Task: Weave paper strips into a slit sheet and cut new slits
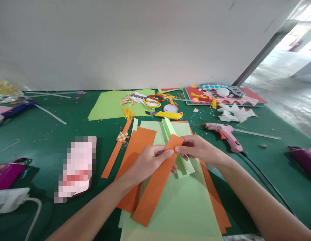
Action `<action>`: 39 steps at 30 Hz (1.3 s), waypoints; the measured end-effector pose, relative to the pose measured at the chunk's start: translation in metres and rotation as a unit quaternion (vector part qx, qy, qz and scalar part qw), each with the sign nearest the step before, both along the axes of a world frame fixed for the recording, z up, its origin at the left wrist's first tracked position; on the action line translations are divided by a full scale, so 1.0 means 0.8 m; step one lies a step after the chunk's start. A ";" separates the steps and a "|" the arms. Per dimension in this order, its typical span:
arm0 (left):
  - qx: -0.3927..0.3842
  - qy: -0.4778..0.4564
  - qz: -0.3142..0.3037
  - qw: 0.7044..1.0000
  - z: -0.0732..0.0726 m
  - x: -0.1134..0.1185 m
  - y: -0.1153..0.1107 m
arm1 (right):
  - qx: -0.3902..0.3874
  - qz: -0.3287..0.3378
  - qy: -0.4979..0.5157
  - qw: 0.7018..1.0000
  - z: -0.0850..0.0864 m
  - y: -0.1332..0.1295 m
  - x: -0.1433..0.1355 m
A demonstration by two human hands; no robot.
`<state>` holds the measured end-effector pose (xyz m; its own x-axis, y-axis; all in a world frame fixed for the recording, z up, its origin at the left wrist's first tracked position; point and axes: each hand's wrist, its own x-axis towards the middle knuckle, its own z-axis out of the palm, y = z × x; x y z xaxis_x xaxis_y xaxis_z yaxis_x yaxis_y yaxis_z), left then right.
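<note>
Between both hands is a long orange paper strip, slanting from upper right to lower left. My left hand pinches its left edge, thumb on top. Near its upper end, my right hand grips it with the thumb on the face. Beneath the hands lies a folded light green paper strip, partly covered by the fingers. Light green sheets and wider orange paper pieces are spread under that. Left of them rests a narrow orange strip with a woven checkered piece and a yellow tassel.
A pink glue gun with a cable lies at right. Behind the papers are a yellow utility knife, scissors and a round tape roll. A blurred phone is at left, near a white charger. A wall stands behind.
</note>
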<state>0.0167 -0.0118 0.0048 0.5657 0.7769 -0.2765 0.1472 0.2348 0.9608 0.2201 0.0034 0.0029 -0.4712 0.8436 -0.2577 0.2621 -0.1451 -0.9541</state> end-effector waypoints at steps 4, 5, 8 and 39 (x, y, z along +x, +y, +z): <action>-0.007 0.000 -0.009 1.000 -0.002 0.000 0.000 | 0.021 -0.032 0.003 0.999 -0.002 0.001 -0.001; -0.011 -0.001 -0.011 1.000 -0.002 0.000 0.000 | 0.033 -0.045 -0.001 0.998 -0.002 0.002 0.001; -0.016 0.003 -0.011 1.000 -0.003 0.001 0.000 | 0.052 -0.074 -0.017 0.996 -0.001 0.003 0.005; -0.025 -0.022 -0.039 0.999 -0.011 0.001 -0.003 | 0.043 -0.049 0.010 0.998 -0.013 0.001 0.000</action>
